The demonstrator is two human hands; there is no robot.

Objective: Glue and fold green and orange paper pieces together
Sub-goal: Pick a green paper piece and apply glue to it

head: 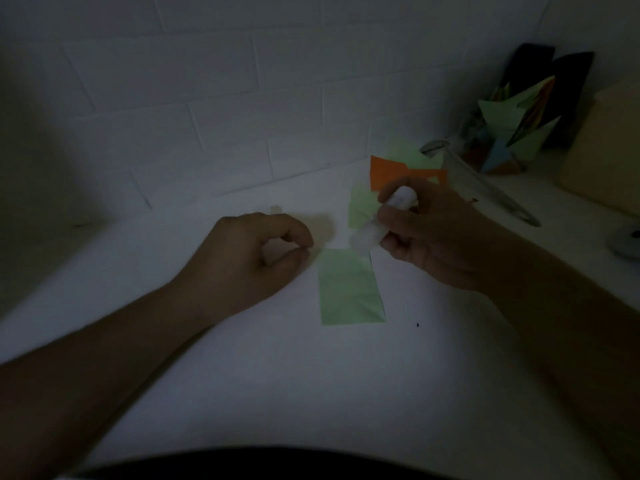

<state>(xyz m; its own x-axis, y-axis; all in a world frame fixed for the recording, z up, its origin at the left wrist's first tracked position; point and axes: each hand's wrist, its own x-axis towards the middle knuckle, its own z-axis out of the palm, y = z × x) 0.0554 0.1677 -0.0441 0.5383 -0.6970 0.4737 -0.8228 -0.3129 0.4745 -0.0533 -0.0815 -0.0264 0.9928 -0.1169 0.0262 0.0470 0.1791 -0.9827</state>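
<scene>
A folded green paper piece (349, 289) lies flat on the white table (277, 375) in the middle. My right hand (436, 237) grips a white glue stick (377, 220), its lower tip just above the green piece's top right corner. My left hand (256, 254) rests on the table left of the piece, fingers curled, thumb and forefinger tips close together at the piece's top left corner; whether they pinch it is unclear. Behind the glue stick lie another green piece (360, 206), an orange piece (391, 173) and a further green sheet (408, 155).
A clear glass container (485, 181) lies tipped at the right rear. Behind it stands a bunch of folded coloured paper shapes (512, 126) against dark objects. A round grey item (627, 240) sits at the right edge. A tiled wall (242, 116) closes the back.
</scene>
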